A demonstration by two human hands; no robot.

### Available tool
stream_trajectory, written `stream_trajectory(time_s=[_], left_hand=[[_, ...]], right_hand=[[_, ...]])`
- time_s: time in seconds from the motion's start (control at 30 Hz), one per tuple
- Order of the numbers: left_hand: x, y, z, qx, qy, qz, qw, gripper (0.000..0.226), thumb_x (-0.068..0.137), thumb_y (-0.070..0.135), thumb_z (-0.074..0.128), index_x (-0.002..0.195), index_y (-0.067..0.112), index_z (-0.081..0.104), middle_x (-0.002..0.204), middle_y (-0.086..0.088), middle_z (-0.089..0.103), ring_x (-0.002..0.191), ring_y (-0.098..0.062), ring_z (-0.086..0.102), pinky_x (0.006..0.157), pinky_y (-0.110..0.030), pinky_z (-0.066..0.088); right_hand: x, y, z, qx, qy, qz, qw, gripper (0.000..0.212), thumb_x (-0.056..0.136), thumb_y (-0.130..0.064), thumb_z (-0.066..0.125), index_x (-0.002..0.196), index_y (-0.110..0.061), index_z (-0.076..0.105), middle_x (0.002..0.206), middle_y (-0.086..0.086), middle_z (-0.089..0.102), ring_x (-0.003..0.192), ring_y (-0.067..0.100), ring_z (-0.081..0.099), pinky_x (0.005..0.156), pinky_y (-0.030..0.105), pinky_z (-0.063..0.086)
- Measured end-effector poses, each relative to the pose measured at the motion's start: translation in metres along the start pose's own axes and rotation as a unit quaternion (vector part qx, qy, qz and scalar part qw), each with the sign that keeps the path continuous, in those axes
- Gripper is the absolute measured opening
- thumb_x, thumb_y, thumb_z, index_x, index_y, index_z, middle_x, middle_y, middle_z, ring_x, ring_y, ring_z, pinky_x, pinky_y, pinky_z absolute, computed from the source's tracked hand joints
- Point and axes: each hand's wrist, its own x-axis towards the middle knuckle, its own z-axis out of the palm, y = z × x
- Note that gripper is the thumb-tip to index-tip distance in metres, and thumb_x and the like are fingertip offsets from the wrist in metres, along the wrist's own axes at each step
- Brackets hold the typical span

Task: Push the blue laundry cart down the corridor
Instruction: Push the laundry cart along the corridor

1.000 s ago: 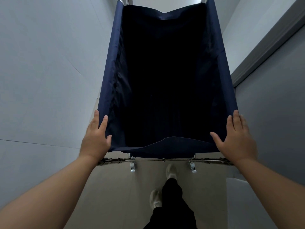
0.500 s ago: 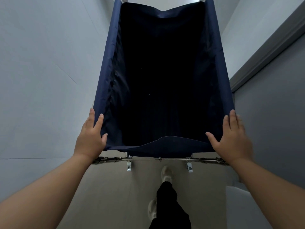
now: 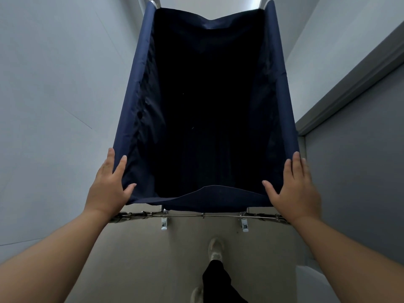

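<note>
Both hands sit as they did half a second ago. The left hand and right hand lie flat on the near corners of the blue laundry cart, fingers straight along its side rims and thumbs spread inward over the near fabric edge. Since then the grey door frame beyond the right hand has slid nearer. The cart stands between the hands, its long axis running straight ahead from them, open top upward.
</note>
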Motion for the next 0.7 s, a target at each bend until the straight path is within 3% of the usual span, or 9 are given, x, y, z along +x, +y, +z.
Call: stream_trajectory(time_s=[0.27, 0.7], left_hand=[[0.05, 0.0, -0.004, 0.01, -0.001, -0.014, 1.0, 0.094, 0.071, 0.04, 0.084, 0.148, 0.015, 0.037, 0.164, -0.008, 0.01, 0.125, -0.043, 0.046, 0.088, -0.055, 0.052], [0.112, -0.009, -0.006, 0.012, 0.006, -0.01, 1.0, 0.091, 0.071, 0.039, 0.084, 0.146, 0.015, 0.04, 0.164, -0.008, 0.011, 0.122, -0.045, 0.048, 0.087, -0.057, 0.051]], right_hand=[[0.048, -0.01, -0.005, -0.001, 0.005, 0.0, 1.0, 0.09, 0.089, -0.064, 0.051, 0.152, -0.001, 0.033, 0.166, 0.014, 0.02, 0.154, 0.031, 0.018, 0.101, 0.046, 0.049], [0.106, -0.028, -0.014, -0.004, 0.001, 0.002, 1.0, 0.088, 0.091, -0.063, 0.049, 0.154, -0.004, 0.031, 0.168, 0.011, 0.015, 0.154, 0.029, 0.016, 0.099, 0.045, 0.05]])
